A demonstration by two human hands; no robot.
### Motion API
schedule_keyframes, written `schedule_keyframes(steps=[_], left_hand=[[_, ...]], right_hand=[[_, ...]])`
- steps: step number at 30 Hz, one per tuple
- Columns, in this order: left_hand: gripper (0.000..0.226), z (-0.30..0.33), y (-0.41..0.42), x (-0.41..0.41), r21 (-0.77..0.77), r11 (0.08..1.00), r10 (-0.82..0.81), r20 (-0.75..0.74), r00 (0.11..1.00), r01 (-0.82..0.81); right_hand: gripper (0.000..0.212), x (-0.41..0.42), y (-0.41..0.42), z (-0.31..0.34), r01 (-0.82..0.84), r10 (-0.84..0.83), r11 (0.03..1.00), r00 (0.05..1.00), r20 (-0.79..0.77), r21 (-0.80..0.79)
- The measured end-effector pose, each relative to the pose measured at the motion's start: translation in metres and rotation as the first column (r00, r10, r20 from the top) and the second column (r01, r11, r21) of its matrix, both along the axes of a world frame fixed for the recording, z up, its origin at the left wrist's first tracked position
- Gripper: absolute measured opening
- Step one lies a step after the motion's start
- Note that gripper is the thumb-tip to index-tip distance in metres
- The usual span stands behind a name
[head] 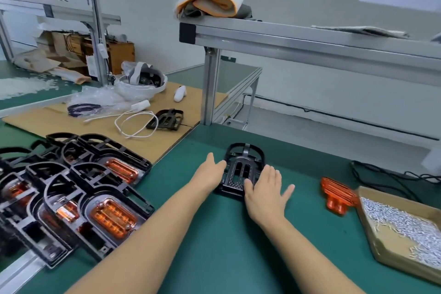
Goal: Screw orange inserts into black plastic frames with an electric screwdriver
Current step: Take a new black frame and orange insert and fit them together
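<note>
- A pile of finished frames [78, 188] lies at the near left of the worktop [214, 234]. Orange parts sit inside several of them, so that work looks done.
- One black frame [241, 169] lies in the middle of the worktop with no orange part in it. This one looks like the next job.
- The left hand [211, 169] has a wide grip. Its straight fingers touch the frame's left edge and hold nothing.
- The right hand [265, 192] also has a wide grip. It lies flat with fingers spread, resting on the near right part of the frame.
- A loose insert [337, 194] lies to the right, well apart from the frame. It sits just beside a box of screws [403, 229] at the near right.
- One more empty frame [167, 119] waits far off on the cardboard sheet [167, 141], near a white cable [136, 124].
- I see no screwdriver anywhere. It would have to be found before any screwing.
- I think three steps are left for this frame: put the insert in, add screws, drive them.
- There is open green room near the person, between the two arms and toward the insert.
- The left side is crowded by the pile. A metal post [210, 88] stands just past the frame on the far side, and black cables [381, 174] lie at the far right.
</note>
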State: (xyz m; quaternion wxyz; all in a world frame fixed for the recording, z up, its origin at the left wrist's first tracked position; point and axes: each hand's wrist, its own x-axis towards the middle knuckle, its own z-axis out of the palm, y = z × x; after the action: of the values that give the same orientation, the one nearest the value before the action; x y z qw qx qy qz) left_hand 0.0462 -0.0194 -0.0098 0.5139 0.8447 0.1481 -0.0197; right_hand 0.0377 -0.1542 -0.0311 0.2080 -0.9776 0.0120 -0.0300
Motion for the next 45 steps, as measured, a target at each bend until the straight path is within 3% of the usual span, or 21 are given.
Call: schedule_keyframes(steps=[7,11,13,15,17,19,20,21,23,25,27,29,32,36,39,41,42,45], left_hand=[[0.056,-0.006,-0.017,-0.001,0.003,1.0,-0.021,0.022,1.0,0.021],[0.056,0.001,-0.022,-0.005,-0.132,0.991,0.02,0.12,0.993,-0.004],[0.056,0.01,-0.027,-0.012,-0.232,0.973,0.049,0.197,0.979,-0.002],[0.057,0.02,-0.037,-0.025,-0.343,0.939,0.065,0.289,0.955,0.039],[0.056,0.027,-0.051,-0.041,-0.425,0.899,0.051,0.348,0.936,0.109],[0.052,0.026,-0.071,-0.06,-0.465,0.863,-0.017,0.366,0.931,0.198],[0.048,0.024,-0.081,-0.068,-0.482,0.842,-0.065,0.359,0.931,0.244],[0.042,0.021,-0.091,-0.076,-0.508,0.814,-0.108,0.342,0.934,0.28],[0.03,0.016,-0.104,-0.085,-0.605,0.74,-0.151,0.277,0.949,0.294],[0.039,0.015,-0.11,-0.085,-0.734,0.642,-0.146,0.164,0.976,0.22],[0.047,0.015,-0.113,-0.082,-0.787,0.6,-0.152,0.065,0.986,0.144],[0.046,0.013,-0.122,-0.084,-0.736,0.659,-0.214,0.016,0.977,0.156],[0.038,0.006,-0.139,-0.092,-0.435,0.85,-0.333,-0.002,0.943,0.299],[0.043,-0.007,-0.154,-0.099,-0.02,0.92,-0.391,0.023,0.92,0.392],[0.033,-0.011,-0.16,-0.105,0.228,0.915,-0.354,0.062,0.933,0.332],[0.03,-0.012,-0.163,-0.111,0.31,0.905,-0.336,0.102,0.936,0.291],[0.03,-0.014,-0.164,-0.113,0.341,0.899,-0.33,0.119,0.936,0.274],[0.028,-0.017,-0.164,-0.118,0.385,0.89,-0.326,0.161,0.932,0.245]], right_hand=[[0.06,-0.003,-0.001,0.0,-0.063,0.064,0.997,0.998,-0.024,0.045],[0.06,-0.005,-0.01,0.004,-0.111,0.103,0.985,0.993,0.063,0.129],[0.061,-0.009,-0.018,0.012,-0.188,0.145,0.944,0.974,0.174,0.271],[0.061,-0.02,-0.028,0.027,-0.24,0.138,0.785,0.966,0.217,0.571],[0.063,-0.032,-0.046,0.043,-0.204,0.06,0.533,0.977,0.204,0.821],[0.063,-0.042,-0.073,0.056,-0.141,-0.039,0.332,0.986,0.163,0.933],[0.063,-0.046,-0.089,0.061,-0.111,-0.073,0.283,0.988,0.137,0.953],[0.061,-0.052,-0.106,0.066,-0.106,-0.087,0.288,0.987,0.136,0.952],[0.058,-0.071,-0.139,0.071,-0.174,-0.047,0.447,0.975,0.217,0.877],[0.061,-0.097,-0.167,0.072,-0.335,0.113,0.708,0.923,0.368,0.622],[0.06,-0.121,-0.191,0.062,-0.493,0.354,0.824,0.834,0.424,0.28],[0.069,-0.14,-0.211,0.045,-0.587,0.563,0.808,0.748,0.352,-0.044],[0.076,-0.156,-0.225,0.026,-0.646,0.731,0.679,0.639,0.239,-0.349],[0.045,-0.163,-0.24,0.019,-0.71,0.805,0.581,0.573,0.154,-0.397],[0.048,-0.159,-0.243,0.026,-0.76,0.841,0.52,0.536,0.076,-0.389],[0.041,-0.14,-0.241,0.039,-0.713,0.803,0.588,0.57,0.173,-0.382],[0.037,-0.123,-0.239,0.046,-0.647,0.741,0.669,0.622,0.254,-0.366],[0.036,-0.061,-0.234,0.061,-0.306,0.404,0.899,0.857,0.32,-0.315]])
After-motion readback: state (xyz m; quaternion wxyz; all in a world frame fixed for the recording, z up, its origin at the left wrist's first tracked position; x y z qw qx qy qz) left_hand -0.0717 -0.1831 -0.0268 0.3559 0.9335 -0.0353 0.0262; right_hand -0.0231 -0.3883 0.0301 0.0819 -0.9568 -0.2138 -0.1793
